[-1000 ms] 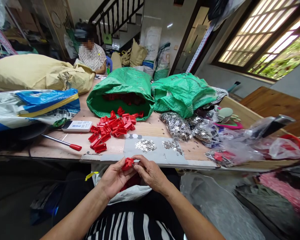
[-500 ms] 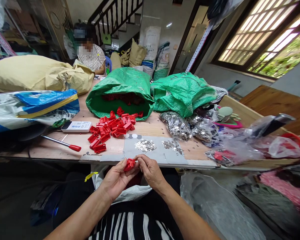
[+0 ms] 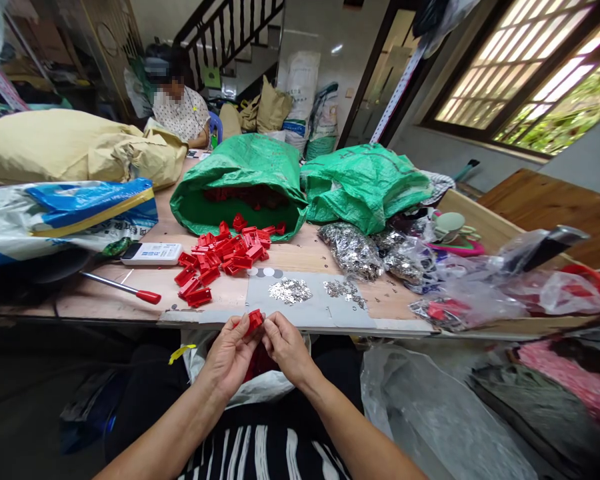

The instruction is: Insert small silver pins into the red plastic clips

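A small red plastic part [image 3: 255, 321] is gripped between the thumb and fingers of my left hand [image 3: 230, 357], just off the table's front edge. My right hand [image 3: 285, 343] pinches at the part's right side; whatever lies between its fingertips is too small to make out. Below both hands an open white sack [image 3: 275, 387] rests at my lap, with red inside it. On the table ahead lie a heap of similar red plastic parts [image 3: 230, 250] and two piles of small metal pieces, a larger one [image 3: 290, 291] and a smaller one [image 3: 345, 291], on a grey sheet [image 3: 260, 310].
A green sack [image 3: 240, 160] lies open behind the red heap, another green sack [image 3: 365, 180] beside it. Bags of metal pieces [image 3: 353, 250] and a cluttered wooden tray [image 3: 535, 325] are at right. A red-handled rod [image 3: 147, 297] lies left. Another person [image 3: 180, 110] sits across.
My left hand has turned the red part, tilting it up and slightly left. My right hand has come in closer against its side.
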{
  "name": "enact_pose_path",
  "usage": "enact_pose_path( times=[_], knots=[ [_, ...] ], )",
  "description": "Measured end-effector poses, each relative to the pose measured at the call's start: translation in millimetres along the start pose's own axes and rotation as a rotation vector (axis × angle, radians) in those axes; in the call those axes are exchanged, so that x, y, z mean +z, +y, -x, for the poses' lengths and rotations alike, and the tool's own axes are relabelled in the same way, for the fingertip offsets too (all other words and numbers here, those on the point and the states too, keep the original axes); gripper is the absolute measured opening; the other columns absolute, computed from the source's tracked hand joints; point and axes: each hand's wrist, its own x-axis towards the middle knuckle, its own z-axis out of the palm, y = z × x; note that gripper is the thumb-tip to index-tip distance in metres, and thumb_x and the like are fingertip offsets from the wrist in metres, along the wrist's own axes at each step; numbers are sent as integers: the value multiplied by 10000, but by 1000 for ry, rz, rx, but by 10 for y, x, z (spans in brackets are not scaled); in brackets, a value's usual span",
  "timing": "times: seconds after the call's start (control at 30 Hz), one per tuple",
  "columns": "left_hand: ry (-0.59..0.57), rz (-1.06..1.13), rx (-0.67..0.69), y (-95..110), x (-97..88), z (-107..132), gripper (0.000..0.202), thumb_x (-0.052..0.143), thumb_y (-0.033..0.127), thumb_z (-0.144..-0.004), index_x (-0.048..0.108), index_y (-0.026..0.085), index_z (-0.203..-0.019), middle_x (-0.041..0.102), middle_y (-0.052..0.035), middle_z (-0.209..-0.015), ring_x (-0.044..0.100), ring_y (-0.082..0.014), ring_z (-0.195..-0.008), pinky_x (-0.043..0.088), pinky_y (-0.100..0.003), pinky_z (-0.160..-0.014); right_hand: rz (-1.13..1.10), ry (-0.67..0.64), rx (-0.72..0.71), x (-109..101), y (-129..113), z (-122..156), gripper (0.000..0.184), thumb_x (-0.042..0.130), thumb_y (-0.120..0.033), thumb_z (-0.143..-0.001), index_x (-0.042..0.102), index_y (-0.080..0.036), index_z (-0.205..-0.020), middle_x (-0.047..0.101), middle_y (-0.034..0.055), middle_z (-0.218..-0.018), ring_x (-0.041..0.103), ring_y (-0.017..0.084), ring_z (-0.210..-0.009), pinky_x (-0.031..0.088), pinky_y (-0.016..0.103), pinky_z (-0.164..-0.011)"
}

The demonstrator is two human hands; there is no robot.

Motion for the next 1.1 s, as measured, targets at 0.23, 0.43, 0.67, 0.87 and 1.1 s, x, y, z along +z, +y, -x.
enact_pose_path(
  times=[0.23, 0.43, 0.67, 0.87, 1.1],
  knots=[
    [45, 56, 44, -12, 33, 16, 166, 654, 45, -753, 572, 154, -658, 738, -49, -760, 706, -135, -759, 557, -231, -758, -25, 50, -45, 113, -20, -10, 306, 396, -459, -921, 390, -217, -734, 421, -80, -514, 337, 79, -442, 301, 198, -455],
    [86, 78, 28, -21, 44, -3, 156, 651, 47, -753, 576, 147, -660, 731, -60, -749, 702, -137, -742, 556, -224, -742, 6, 59, -74, 138, -24, -13, 301, 394, -443, -929, 393, -215, -733, 389, -84, -507, 314, 78, -447, 285, 199, -460],
    [-23, -75, 51, 40, -105, -30, 190, 770, 145, -652, 581, 147, -631, 725, -50, -766, 685, -155, -787, 524, -279, -824, -37, 3, -49, 59, 75, -89, 287, 394, -433, -924, 410, -214, -739, 422, -80, -524, 357, 81, -463, 324, 204, -491],
    [-66, -734, 152, 98, -477, -52, 198, 790, 243, -575, 658, 159, -697, 697, -32, -857, 631, -157, -750, 488, -266, -735, 339, 42, -183, -166, -45, -428, 152, 450, -332, -911, 545, -214, -920, 638, 7, -838, 587, 141, -783, 442, 274, -756],
    [-131, -1086, 283, 83, -748, -156, 171, 687, 264, -661, 684, 181, -811, 693, -52, -873, 608, -218, -881, 450, -322, -829, 784, -35, -265, -85, -172, -1025, 460, 523, -185, -856, 470, -227, -1311, 511, 95, -1285, 491, 202, -1174, 379, 344, -992]
  ],
)
